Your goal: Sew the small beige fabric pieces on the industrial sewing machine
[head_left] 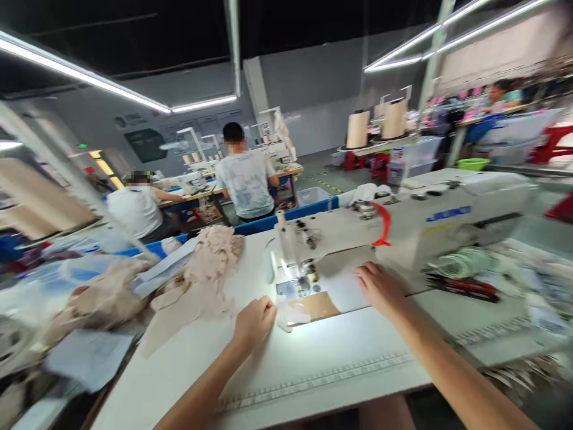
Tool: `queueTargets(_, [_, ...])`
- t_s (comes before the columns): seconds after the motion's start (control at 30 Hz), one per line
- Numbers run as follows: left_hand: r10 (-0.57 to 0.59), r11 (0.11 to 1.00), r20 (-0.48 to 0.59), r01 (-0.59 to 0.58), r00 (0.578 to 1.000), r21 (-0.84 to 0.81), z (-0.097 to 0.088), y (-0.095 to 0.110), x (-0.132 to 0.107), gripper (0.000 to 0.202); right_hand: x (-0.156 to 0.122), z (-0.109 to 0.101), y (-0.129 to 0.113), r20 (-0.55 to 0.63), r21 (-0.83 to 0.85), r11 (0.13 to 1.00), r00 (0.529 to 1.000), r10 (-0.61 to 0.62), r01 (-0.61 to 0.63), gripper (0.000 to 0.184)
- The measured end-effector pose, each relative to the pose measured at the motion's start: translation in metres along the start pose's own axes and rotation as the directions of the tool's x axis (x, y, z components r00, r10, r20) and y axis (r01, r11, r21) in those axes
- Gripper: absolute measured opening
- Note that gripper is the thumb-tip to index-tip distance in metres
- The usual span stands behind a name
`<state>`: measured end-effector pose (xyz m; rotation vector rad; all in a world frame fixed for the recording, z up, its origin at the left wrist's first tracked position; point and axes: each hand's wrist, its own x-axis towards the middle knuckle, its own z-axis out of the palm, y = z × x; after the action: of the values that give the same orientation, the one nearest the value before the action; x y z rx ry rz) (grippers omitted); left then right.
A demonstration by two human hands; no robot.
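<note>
A white JUKI sewing machine [349,239] stands on the pale worktable [349,352], its lamp lighting the needle area. My left hand [256,322] rests at the left edge of the machine's bed with its fingers curled closed; anything inside them is hidden. On the bed to the right of the needle lies my right hand [379,288], fingers stretched out and holding nothing visible. A tan patch [320,306] shows on the bed in front of the presser foot [304,286]. Left of the machine, beige ruffled fabric [210,263] is heaped on the table.
Dark snips with red-orange handles [465,288] lie beside a pale green thread roll [465,261] at right. A ruler strip [322,376] runs along the front edge. Two people [246,179] sit at machines ahead. Fabric and papers [89,358] crowd the left.
</note>
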<state>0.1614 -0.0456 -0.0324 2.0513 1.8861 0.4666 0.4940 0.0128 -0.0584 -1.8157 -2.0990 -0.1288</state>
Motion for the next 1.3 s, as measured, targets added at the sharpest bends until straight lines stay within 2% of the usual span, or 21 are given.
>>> queueTargets(0.07, [0.045,0.999,-0.034,-0.045,0.998,-0.002,-0.008,-0.021,-0.005,0.018,0.003,0.013,0.007,-0.058,0.027,0.993,0.992,-0.109,0.111,0.024])
queueTargets(0.17, [0.105,0.988,-0.112,-0.116,0.988,-0.105,-0.023,-0.059,-0.010,0.023,0.009,0.032,0.022,-0.214,0.090,0.959,0.946,-0.245,0.269,0.024])
queueTargets(0.23, [0.102,0.988,-0.188,-0.123,0.977,-0.099,-0.038,-0.086,-0.009,0.026,0.011,0.039,0.028,-0.274,0.097,0.954,0.929,-0.249,0.285,0.023])
queueTargets(0.3, [0.093,0.994,-0.238,-0.102,0.967,-0.027,-0.054,-0.110,-0.005,0.023,0.011,0.041,0.029,-0.320,0.082,0.961,0.920,-0.225,0.263,0.023])
queueTargets(0.37, [0.088,0.996,-0.212,-0.081,0.973,0.039,-0.066,-0.127,0.001,0.018,0.010,0.041,0.027,-0.350,0.068,0.967,0.913,-0.209,0.247,0.024])
queueTargets(0.5, [0.123,0.990,-0.133,-0.113,0.983,0.080,-0.072,-0.138,0.010,0.016,0.012,0.038,0.027,-0.362,0.059,0.961,0.903,-0.231,0.270,0.024])
queueTargets(0.6, [0.180,0.981,-0.195,-0.163,0.964,0.100,-0.072,-0.138,0.010,0.021,0.014,0.033,0.026,-0.408,0.063,0.964,0.889,-0.210,0.257,0.025])
queueTargets(0.67, [0.219,0.975,-0.270,-0.200,0.938,0.099,-0.076,-0.139,0.009,0.022,0.010,0.026,0.016,-0.401,0.134,0.965,0.903,-0.155,0.226,0.026])
queueTargets(0.77, [0.280,0.957,-0.362,-0.287,0.889,0.035,-0.086,-0.135,0.006,0.019,-0.010,0.007,-0.022,-0.213,0.338,0.911,0.962,-0.173,0.238,0.026])
queueTargets(0.83, [0.284,0.947,-0.324,-0.318,0.902,-0.053,-0.090,-0.126,0.004,0.018,-0.032,-0.007,-0.059,-0.067,0.415,0.860,0.953,-0.296,0.296,0.026])
queueTargets(0.9, [0.268,0.944,-0.170,-0.294,0.948,-0.152,-0.090,-0.111,0.004,0.020,-0.055,-0.015,-0.095,0.013,0.372,0.849,0.912,-0.410,0.376,0.027])
queueTargets(0.93, [0.264,0.943,-0.069,-0.273,0.962,-0.189,-0.089,-0.102,0.004,0.021,-0.063,-0.017,-0.111,0.004,0.323,0.847,0.894,-0.448,0.423,0.025])
queueTargets(1.0, [0.278,0.943,0.114,-0.248,0.954,-0.221,-0.084,-0.082,0.005,0.022,-0.074,-0.015,-0.132,-0.049,0.190,0.857,0.876,-0.479,0.479,0.021])
queueTargets(1.1, [0.341,0.930,0.263,-0.283,0.903,-0.234,-0.072,-0.051,0.012,0.022,-0.071,-0.007,-0.143,-0.093,0.052,0.865,0.865,-0.494,0.499,0.019])
queueTargets(1.2, [0.393,0.899,0.285,-0.300,0.874,-0.320,-0.054,-0.022,0.023,0.023,-0.055,0.000,-0.140,-0.079,-0.012,0.842,0.838,-0.539,0.540,0.016])
queueTargets(1.3, [0.374,0.859,0.270,-0.222,0.887,-0.461,-0.032,-0.002,0.036,0.021,-0.039,0.003,-0.135,-0.090,-0.046,0.809,0.804,-0.588,0.586,0.014])
